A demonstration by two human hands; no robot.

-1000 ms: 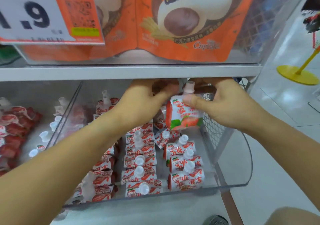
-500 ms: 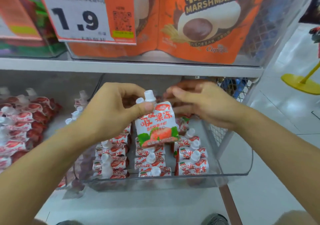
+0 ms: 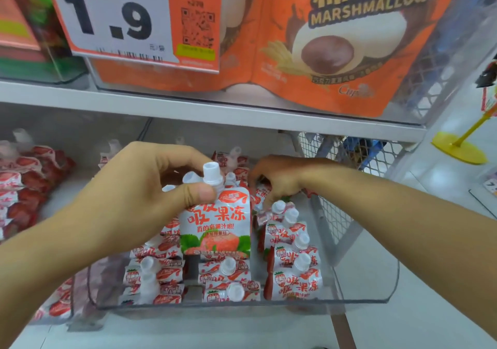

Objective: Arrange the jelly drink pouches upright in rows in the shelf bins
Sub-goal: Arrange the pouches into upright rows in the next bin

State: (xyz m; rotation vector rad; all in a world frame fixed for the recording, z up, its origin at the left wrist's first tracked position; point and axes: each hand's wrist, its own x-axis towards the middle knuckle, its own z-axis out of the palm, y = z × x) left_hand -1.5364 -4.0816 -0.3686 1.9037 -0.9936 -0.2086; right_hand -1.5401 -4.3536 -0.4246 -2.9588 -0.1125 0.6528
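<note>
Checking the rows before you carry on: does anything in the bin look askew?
Yes. Behind the pouch in the left hand, pouches at the back of the clear bin lie jumbled and tilted where the right hand reaches.

Head view, down, close on shelf bin

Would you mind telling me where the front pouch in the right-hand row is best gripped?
Probably pinch the front pouch just below its white cap, coming from above: it stands upright, the clear bin wall blocks its front, and neighbours crowd behind.
</note>
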